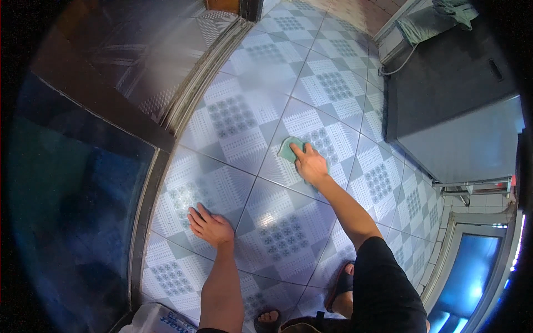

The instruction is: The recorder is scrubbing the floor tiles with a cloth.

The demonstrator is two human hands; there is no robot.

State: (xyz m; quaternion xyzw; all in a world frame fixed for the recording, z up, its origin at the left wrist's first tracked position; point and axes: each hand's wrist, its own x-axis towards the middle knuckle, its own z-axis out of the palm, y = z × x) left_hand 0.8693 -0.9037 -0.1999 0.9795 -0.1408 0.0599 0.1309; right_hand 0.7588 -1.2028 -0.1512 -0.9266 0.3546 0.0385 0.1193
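My right hand (pixel 310 162) presses a green cloth (pixel 288 150) flat against the patterned tile floor (pixel 275 195), near the middle of the view. Part of the cloth is hidden under the palm and wrist. To the lower left, my left hand (pixel 211 227) rests on the tiles with its fingers apart and nothing in it. The tiles carry grey and white squares, and light glares off them near both hands.
A sliding door track (pixel 208 75) and a dark glass door panel (pixel 83 200) run along the left. A grey appliance (pixel 454 91) stands at the right, with a plastic-wrapped item (pixel 429 27) by it. My sandalled feet and a white plastic package (pixel 156 320) are at the bottom.
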